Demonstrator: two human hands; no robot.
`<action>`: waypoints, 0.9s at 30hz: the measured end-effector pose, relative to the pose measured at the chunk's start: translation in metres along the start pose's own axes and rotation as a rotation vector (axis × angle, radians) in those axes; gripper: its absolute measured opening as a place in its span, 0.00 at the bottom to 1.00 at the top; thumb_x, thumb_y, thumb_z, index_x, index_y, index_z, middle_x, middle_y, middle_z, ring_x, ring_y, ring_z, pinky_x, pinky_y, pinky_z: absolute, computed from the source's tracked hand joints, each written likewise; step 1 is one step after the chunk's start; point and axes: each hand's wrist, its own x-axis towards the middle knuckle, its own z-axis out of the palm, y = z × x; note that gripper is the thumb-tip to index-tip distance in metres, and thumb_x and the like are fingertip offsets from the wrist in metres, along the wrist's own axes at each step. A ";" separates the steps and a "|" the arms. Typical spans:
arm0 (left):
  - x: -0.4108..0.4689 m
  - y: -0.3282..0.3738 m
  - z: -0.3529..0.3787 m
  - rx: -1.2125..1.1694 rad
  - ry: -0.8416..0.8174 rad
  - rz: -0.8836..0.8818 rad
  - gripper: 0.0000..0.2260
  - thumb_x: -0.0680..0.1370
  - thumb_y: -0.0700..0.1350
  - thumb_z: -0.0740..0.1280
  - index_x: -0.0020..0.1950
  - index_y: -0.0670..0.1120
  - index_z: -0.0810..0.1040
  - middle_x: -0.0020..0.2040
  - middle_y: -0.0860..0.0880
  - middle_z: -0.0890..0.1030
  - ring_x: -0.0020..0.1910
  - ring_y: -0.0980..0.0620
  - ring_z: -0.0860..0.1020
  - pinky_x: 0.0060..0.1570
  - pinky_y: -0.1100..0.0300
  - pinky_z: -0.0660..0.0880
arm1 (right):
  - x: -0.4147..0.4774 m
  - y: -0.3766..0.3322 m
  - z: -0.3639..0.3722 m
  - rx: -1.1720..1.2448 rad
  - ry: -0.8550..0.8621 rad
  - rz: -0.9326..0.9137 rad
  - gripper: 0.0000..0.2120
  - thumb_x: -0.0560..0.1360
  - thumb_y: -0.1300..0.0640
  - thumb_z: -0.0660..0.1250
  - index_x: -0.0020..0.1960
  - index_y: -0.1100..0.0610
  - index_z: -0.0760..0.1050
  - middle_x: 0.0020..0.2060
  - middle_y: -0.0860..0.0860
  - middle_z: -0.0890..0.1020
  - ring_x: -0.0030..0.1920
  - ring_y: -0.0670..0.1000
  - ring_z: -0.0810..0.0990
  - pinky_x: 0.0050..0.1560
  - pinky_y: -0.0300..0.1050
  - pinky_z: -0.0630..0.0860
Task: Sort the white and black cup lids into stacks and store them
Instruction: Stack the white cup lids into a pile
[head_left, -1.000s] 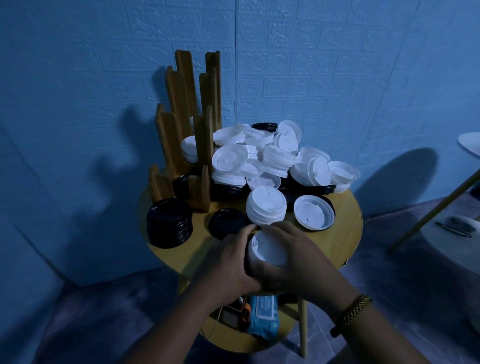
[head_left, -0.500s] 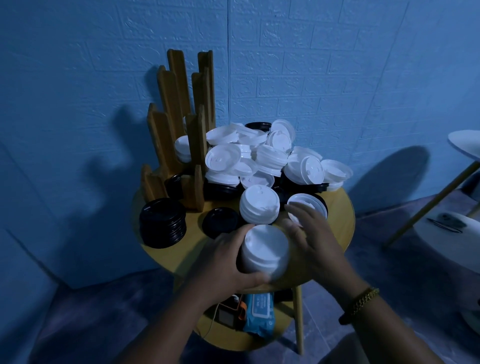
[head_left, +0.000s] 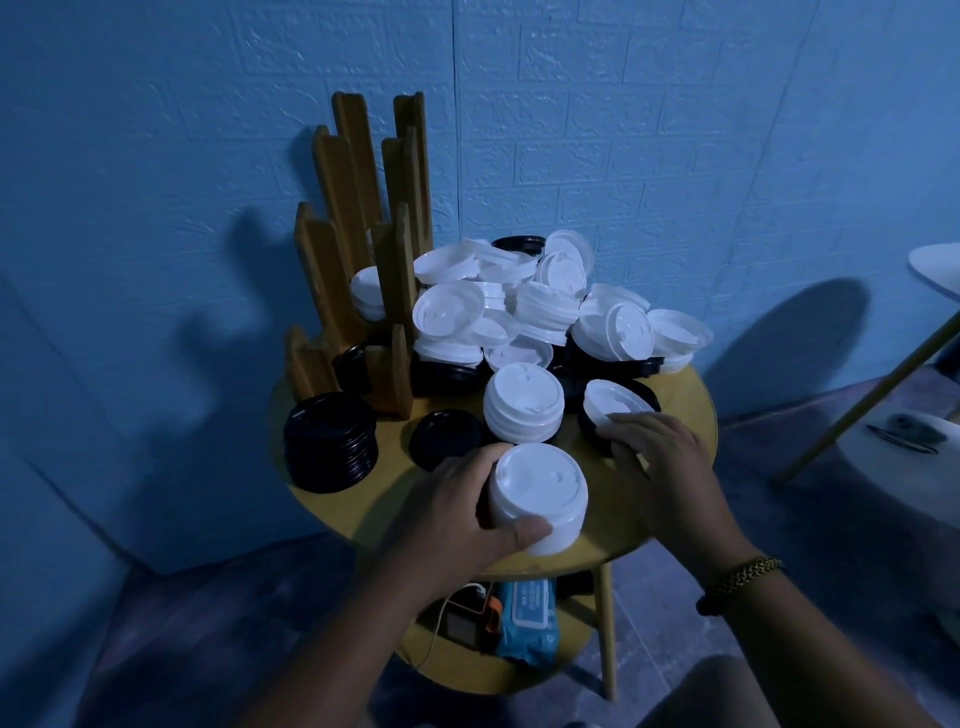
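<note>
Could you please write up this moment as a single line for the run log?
left hand: grips white lid stack | right hand: touches tilted white lid | black lid stack: beside wooden rack

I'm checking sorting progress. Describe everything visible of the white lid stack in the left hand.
The white lid stack is a short column of nested lids, seemingly thin matte plastic. Its top lid faces the camera, with a raised rim and small moulded marks. The left hand grips it, thumb across the near side, fingers round the far left. It is at the front edge of the round wooden table, just in front of another white stack. Whether it rests on the table cannot be told.
</note>
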 end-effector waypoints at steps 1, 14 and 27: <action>0.000 0.000 0.000 -0.003 -0.002 -0.006 0.35 0.67 0.74 0.69 0.72 0.68 0.65 0.65 0.64 0.72 0.66 0.61 0.70 0.64 0.48 0.74 | 0.000 -0.001 -0.001 0.046 0.049 0.008 0.13 0.76 0.67 0.69 0.55 0.52 0.83 0.55 0.47 0.83 0.57 0.51 0.78 0.59 0.54 0.74; -0.001 0.000 -0.002 -0.010 -0.010 0.017 0.36 0.66 0.76 0.68 0.72 0.70 0.64 0.65 0.65 0.73 0.63 0.63 0.72 0.60 0.53 0.75 | 0.002 -0.031 -0.037 1.101 0.276 0.318 0.17 0.80 0.70 0.61 0.58 0.48 0.74 0.46 0.52 0.82 0.45 0.50 0.80 0.45 0.46 0.80; -0.002 0.001 -0.003 0.036 -0.025 -0.002 0.41 0.63 0.74 0.71 0.73 0.68 0.61 0.67 0.62 0.72 0.65 0.59 0.71 0.60 0.50 0.76 | -0.024 -0.053 -0.013 0.685 -0.304 0.430 0.26 0.73 0.36 0.69 0.67 0.41 0.69 0.60 0.41 0.74 0.56 0.42 0.76 0.48 0.41 0.79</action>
